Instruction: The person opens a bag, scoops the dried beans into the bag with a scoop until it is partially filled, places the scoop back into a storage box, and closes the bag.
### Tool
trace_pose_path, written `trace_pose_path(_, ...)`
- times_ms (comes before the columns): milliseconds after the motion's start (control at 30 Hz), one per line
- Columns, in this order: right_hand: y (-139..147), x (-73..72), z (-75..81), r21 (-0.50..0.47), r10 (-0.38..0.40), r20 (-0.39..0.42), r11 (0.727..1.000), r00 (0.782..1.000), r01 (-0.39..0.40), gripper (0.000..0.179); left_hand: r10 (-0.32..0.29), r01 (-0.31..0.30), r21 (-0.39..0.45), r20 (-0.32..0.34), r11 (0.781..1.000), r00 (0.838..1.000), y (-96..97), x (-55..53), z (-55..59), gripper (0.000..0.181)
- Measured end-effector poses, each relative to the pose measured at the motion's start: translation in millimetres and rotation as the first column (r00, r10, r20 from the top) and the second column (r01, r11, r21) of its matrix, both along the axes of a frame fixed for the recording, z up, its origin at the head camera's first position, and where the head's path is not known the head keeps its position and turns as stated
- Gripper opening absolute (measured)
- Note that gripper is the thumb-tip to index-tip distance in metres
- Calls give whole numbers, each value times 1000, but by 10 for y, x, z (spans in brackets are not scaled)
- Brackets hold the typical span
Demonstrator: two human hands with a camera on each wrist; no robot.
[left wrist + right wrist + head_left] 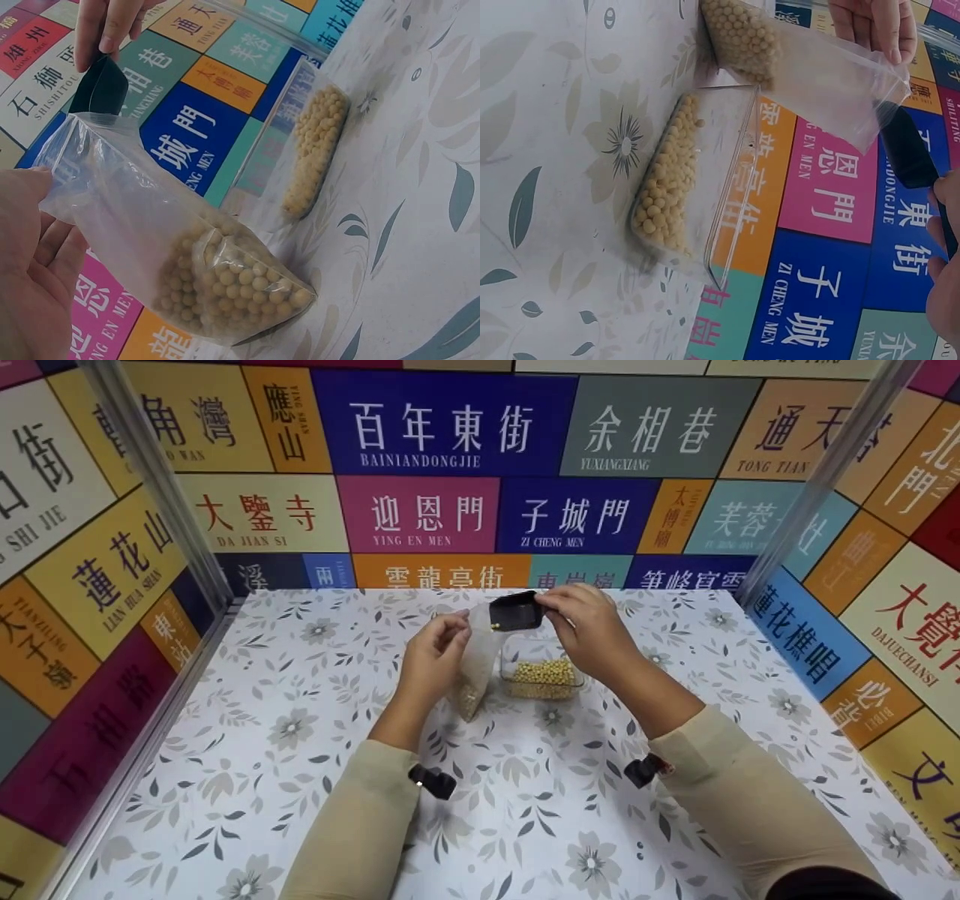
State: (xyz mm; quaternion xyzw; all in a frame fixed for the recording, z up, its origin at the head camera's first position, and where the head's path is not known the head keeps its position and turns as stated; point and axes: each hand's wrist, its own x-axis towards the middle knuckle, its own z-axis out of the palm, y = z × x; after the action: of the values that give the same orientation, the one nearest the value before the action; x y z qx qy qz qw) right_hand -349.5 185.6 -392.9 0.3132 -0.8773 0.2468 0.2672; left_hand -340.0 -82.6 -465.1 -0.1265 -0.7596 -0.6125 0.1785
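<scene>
My left hand [435,652] pinches the top edge of a clear plastic zip bag [127,172] near its mouth. Soybeans [240,292] fill the bag's lower part, and its bottom corner is down at the tabletop. In my right hand [589,626] is a black scoop [514,613], gripped by its handle. The scoop tilts toward the bag, its front edge at the bag's opening, with a little yellow showing at the lip. Just right of the bag stands a clear rectangular container [540,685] with a layer of soybeans [555,670] in it.
A white floral cloth [300,810] covers the table. Panels printed with street names [442,424] rise at the back and both sides, with metal posts [161,502] at the corners. Dark wrist cameras [433,781] sit on both sleeves.
</scene>
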Motion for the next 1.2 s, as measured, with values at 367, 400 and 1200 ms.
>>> trace_pose_path(367, 314, 1, -120, -139, -49, 162, 988, 986, 72, 31, 24, -24, -25, 14, 999, 1000, -9, -2, -3, 7)
trace_pose_path(400, 352, 1, -139, -142, -59, 185, 986, 981, 86, 32, 24, -23, -23, 15, 999, 1000, -9, -2, -2, 6)
trace_pose_path(1200, 571, -20, -510, 333, -220, 335, 937, 916, 103, 32, 25, -25, -9, 33, 1000, 999, 13, 5, 6, 5)
